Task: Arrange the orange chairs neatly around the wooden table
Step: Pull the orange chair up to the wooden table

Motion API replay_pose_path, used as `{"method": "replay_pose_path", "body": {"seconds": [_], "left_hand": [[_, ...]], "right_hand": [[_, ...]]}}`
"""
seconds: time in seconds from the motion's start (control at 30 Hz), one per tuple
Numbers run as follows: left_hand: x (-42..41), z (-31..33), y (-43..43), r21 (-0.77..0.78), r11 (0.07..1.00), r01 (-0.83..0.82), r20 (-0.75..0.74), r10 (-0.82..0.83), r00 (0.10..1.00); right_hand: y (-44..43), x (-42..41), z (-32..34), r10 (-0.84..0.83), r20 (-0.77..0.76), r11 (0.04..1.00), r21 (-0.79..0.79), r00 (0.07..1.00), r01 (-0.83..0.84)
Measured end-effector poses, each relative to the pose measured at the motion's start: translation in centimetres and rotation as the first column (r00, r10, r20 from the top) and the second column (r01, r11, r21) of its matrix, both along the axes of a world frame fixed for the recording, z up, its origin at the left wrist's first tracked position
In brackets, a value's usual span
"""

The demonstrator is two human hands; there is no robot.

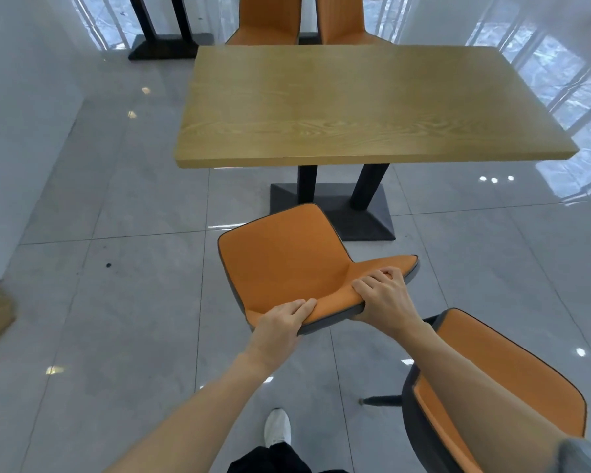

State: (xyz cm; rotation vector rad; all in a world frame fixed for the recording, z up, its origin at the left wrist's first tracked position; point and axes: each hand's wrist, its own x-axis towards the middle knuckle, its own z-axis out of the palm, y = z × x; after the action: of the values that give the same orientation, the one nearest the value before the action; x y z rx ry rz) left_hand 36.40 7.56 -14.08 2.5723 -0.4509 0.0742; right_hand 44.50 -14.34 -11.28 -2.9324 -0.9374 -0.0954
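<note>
Gripping the backrest top of one orange chair [280, 261] with the left hand [280, 319] and right hand [386, 298] both clamped on it, the person has two far chairs [270, 18] seemingly tucked at the wooden table [355, 104], this one and another near chair [502, 380] left.

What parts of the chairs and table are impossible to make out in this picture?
Head view only:
- Held chair: its legs are hidden beneath its own seat; left hand and right hand cover part of the backrest's top edge.
- Second near chair: partly covered by the right forearm, cut by the bottom edge.
- Two far chairs: tops cut by the upper edge, seats behind the wooden table.
</note>
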Motion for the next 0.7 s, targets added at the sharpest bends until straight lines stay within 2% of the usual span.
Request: {"method": "replay_pose_path", "body": {"seconds": [0.23, 0.4, 0.6, 0.7], "left_hand": [[4.4, -0.1, 1.5, 0.024, 1.000, 0.012, -0.032, -0.011, 0.999], [7.0, 0.1, 1.7, 0.023, 1.000, 0.007, -0.007, -0.007, 1.000], [7.1, 0.0, 2.2, 0.039, 0.999, 0.016, 0.014, -0.016, 1.000], [7.0, 0.0, 2.1, 0.065, 0.998, 0.004, -0.030, -0.002, 1.000]], "right_hand": [[1.2, 4.2, 0.0, 0.022, -0.050, 0.999, -0.033, 0.999, -0.023], [1.6, 6.7, 0.5, 0.028, -0.017, 1.000, -0.015, 0.999, -0.028], [2.0, 6.7, 0.2, 0.049, -0.045, 0.999, -0.010, 0.998, -0.049], [1.9, 6.4, 0.8, 0.022, -0.093, 0.999, -0.039, 0.995, -0.026]]}}
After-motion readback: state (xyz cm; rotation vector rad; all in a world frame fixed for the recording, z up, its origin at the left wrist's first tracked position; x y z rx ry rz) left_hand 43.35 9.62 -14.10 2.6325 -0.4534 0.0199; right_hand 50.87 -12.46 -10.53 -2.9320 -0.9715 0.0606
